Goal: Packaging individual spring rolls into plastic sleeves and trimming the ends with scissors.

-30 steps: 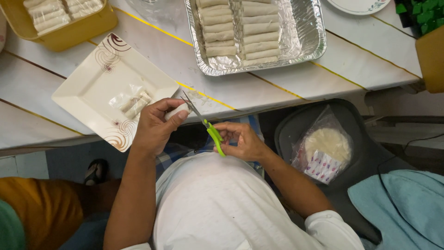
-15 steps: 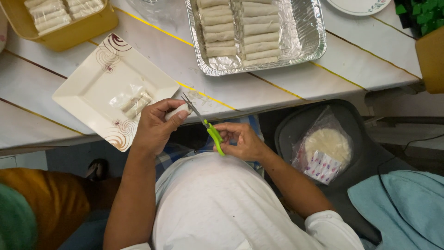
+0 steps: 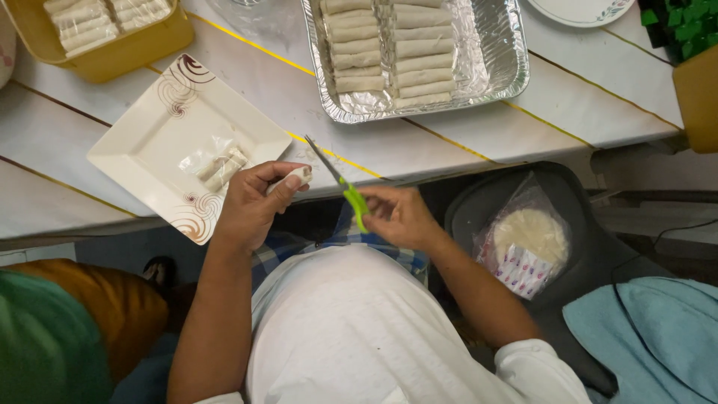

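Table (image 3: 449, 142) edge: left hand (image 3: 250, 203) pinching roll (image 3: 298, 177).

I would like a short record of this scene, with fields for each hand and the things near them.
left hand: holds a small pale roll between the fingertips
right hand: holds green-handled scissors, blades closed, beside the roll
square plate: on the table, with cut pieces
foil tray: two rows of wrapped rolls
yellow container: more rolls

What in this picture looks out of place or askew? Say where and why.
The square plate juts over the table edge, one corner unsupported. A bag of round wrappers lies on a chair seat, away from the table.
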